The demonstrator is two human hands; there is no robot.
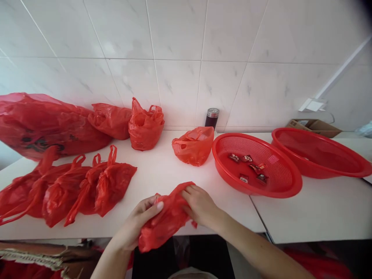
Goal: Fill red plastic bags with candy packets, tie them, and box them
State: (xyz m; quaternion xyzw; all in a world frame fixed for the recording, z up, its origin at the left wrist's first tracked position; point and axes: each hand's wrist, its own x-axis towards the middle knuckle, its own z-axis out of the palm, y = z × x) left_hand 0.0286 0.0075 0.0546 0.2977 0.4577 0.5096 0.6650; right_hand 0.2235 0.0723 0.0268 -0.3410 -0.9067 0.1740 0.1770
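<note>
A crumpled red plastic bag [162, 224] hangs over the table's front edge between my two hands. My left hand [145, 215] is closed around its left side, thumb on top. The fingers of my right hand [200, 203] grip the bag's upper right part, with the fingertips partly hidden in the plastic. Behind my hands sits another red plastic bag [193, 147], loosely open. To its right, a red plastic basket [286, 190] with perforated sides holds several small wrapped pieces [247, 158].
Several filled red bags [113, 186] lie at the left, handles up. A large red bag [52, 124] and two smaller ones line the wall. A dark flask [212, 118], a second red basin [316, 174] and a cardboard box [322, 128] stand toward the back right.
</note>
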